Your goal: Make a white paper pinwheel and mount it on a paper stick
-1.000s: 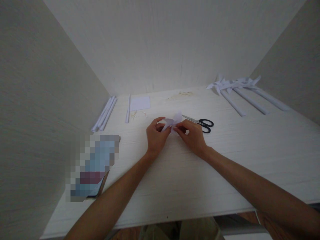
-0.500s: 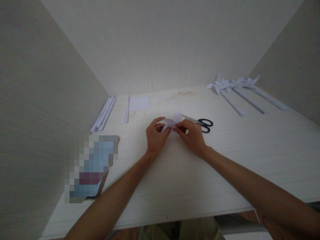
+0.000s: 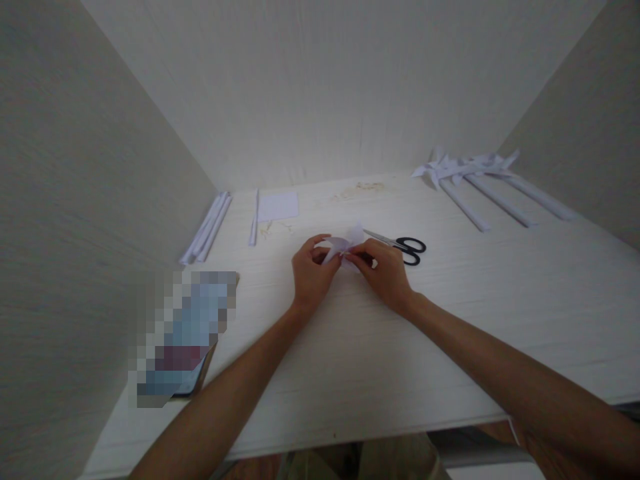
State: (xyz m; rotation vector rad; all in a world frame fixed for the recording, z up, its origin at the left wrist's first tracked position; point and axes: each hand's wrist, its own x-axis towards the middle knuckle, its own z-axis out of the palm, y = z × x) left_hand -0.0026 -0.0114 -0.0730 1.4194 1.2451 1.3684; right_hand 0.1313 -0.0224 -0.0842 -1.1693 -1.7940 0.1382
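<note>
Over the middle of the white table, my left hand (image 3: 313, 272) is closed on a folded white paper pinwheel (image 3: 339, 245) from its left side. The fingertips of my right hand (image 3: 384, 270) pinch near the pinwheel's centre, so both hands meet there. Fingers cover part of the paper, and any small piece between them is too small to make out. Black-handled scissors (image 3: 411, 245) lie just beyond my right hand, with their blades pointing left.
Several finished paper pinwheels on rolled sticks (image 3: 465, 167) rest at the back right. Rolled paper sticks (image 3: 206, 227) lie by the left wall, with a single stick (image 3: 254, 220) and a square paper sheet (image 3: 279, 206) nearby. A blurred-out phone-like device (image 3: 197, 333) lies left of my left forearm.
Almost nothing differs. Both hands stay in place around the paper pinwheel, with at most a slight shift of the fingertips at its centre.
</note>
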